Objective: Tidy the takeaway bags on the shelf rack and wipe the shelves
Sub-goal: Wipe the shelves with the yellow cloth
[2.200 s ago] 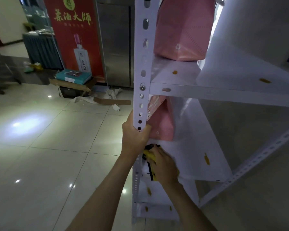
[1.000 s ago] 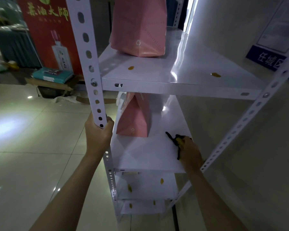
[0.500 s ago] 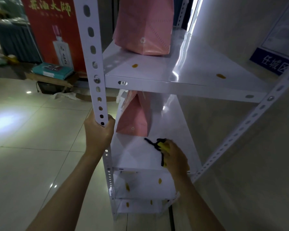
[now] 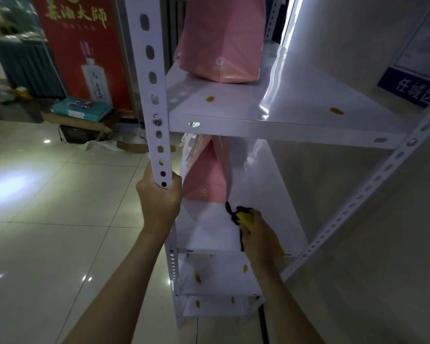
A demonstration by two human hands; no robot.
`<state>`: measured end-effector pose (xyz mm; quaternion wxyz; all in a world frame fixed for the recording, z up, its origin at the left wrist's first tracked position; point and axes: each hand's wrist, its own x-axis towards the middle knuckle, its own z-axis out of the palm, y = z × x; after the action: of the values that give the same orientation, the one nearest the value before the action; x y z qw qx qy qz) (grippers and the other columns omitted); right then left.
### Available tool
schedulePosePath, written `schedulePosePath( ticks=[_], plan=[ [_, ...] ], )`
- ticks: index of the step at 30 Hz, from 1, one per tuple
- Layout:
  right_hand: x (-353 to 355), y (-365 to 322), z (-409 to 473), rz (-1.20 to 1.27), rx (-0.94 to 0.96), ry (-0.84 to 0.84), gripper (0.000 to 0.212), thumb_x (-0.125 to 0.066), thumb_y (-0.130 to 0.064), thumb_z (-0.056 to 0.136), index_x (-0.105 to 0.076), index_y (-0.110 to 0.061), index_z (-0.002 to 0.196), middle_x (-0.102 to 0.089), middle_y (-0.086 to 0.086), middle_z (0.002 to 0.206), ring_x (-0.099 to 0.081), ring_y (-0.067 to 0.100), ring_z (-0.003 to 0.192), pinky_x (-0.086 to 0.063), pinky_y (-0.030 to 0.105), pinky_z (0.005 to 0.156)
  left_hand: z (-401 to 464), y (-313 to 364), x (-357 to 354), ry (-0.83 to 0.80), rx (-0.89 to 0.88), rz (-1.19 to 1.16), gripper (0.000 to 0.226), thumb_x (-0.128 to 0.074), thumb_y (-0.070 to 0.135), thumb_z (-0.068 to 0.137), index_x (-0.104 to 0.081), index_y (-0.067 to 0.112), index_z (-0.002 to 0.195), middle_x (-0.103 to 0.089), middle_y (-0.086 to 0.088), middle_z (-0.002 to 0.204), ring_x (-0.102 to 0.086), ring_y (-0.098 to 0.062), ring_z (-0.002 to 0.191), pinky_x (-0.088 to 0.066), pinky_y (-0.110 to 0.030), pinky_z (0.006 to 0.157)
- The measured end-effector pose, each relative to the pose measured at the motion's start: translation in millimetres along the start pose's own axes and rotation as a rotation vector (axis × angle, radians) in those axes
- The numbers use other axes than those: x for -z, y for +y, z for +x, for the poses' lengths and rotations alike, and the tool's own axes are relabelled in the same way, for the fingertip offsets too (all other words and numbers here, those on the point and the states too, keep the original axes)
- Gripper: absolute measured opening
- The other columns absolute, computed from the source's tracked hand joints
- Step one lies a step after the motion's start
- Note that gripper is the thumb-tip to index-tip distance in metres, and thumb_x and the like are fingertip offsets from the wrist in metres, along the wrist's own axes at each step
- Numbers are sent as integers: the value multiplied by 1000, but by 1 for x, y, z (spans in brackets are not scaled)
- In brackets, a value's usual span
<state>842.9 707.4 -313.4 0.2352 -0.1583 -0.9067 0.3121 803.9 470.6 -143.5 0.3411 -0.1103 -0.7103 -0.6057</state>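
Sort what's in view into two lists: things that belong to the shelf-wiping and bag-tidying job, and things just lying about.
Part of the job:
- white shelf rack, post gripped by the left hand
- yellow-and-black cloth in the right hand
- upper pink bag
- lower pink bag
- yellowish spots on the shelves

Lying about:
- red poster
- teal box
- flattened cardboard
- blue sign

Two pink bags [image 4: 221,40], perhaps four shelves [image 4: 283,117]
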Motion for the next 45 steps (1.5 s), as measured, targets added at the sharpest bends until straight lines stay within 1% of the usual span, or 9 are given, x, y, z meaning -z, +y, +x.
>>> schedulePosePath(
  ticks=[12,19,24,28,31,35,40,42,45],
  plan=[
    [-31,-69,-31,-15,434,-15,28,-71,-25,83,-76,-20,110,-78,-5,98,-73,11,83,-56,21,76,0,5,4,-36,-35,-50,21,-52,27,83,-35,37,75,-48,20,57,-39,-4,45,-28,-11,47],
    [-32,-37,-19,-78,398,-33,46,-66,-12,88,-66,-21,133,-68,-2,130,-60,13,120,-51,29,105,0,1,5,-69,-3,-53,21,-57,4,83,-43,19,80,-53,20,59,-45,-3,46,-31,-8,46],
    [-33,-39,-17,-94,247,-121,48,-47,-39,97,-59,-16,139,-66,6,135,-64,27,121,-52,44,105,2,-2,8,-120,23,-84,12,-58,9,82,-47,13,82,-43,10,60,-44,-6,47,-32,-10,46],
    [-27,-44,-19,-88,171,-166,54,-38,-49,102,-57,-18,142,-62,4,139,-60,25,125,-46,42,111,4,-6,10,-157,43,-80,11,-57,19,83,-47,14,82,-43,7,60,-42,-9,46,-30,-11,45],
    [-41,-44,-21,-172,169,-56,68,-25,-64,101,-62,-19,136,-67,3,132,-65,23,119,-51,40,106,3,-4,9,-155,50,-95,35,-52,37,81,-54,3,89,-47,6,65,-45,-6,48,-34,-9,45],
    [-62,-87,-31,-101,228,-311,30,-44,-41,100,-66,-34,118,-68,-10,118,-63,7,110,-53,34,99,3,-4,9,-147,61,-97,45,-50,43,78,-55,0,90,-49,0,65,-44,-6,49,-34,-10,44],
    [19,-119,-18,31,220,-490,51,-42,-56,102,-64,-25,135,-67,-1,131,-61,13,119,-47,33,108,3,0,10,-155,58,-129,47,-51,44,78,-55,-1,88,-50,4,64,-50,-6,47,-36,-8,44],
    [73,-129,-9,129,204,-567,31,-53,-31,106,-67,-28,133,-68,-8,131,-64,8,119,-49,32,107,3,1,9,-152,55,-139,44,-52,45,78,-54,2,86,-49,7,63,-54,-5,50,-35,-8,43],
    [163,-173,-4,244,321,-615,41,-63,-12,100,-68,-42,128,-72,-19,123,-68,4,113,-52,25,100,3,-2,8,-136,43,-121,31,-51,42,78,-48,11,78,-43,7,57,-47,-7,45,-30,-10,43]
  ],
)
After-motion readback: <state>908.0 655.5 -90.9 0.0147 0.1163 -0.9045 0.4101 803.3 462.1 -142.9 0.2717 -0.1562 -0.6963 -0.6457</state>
